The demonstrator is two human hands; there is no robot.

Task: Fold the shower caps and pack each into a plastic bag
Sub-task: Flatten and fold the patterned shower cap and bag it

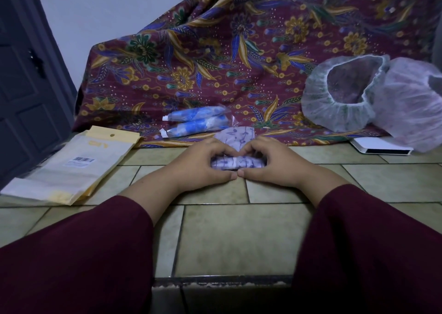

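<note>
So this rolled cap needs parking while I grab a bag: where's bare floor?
Bare tile lies between the sleeves, and right of the right hand below the white box. Crowded: envelopes left, packed caps and open caps behind.

Thin crinkled plastic shower caps (344, 98); glossy bagged rolls (197, 116); matt tile floor (239, 237); patterned batik cloth (215, 57).

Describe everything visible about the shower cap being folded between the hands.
The shower cap is thin, pale lilac plastic printed with dark purple marks. Its near part is rolled into a tight horizontal bundle on the tiled floor; an unrolled flap sticks out behind, toward the patterned cloth. The left hand and right hand grip its ends, thumb tips meeting in front.
</note>
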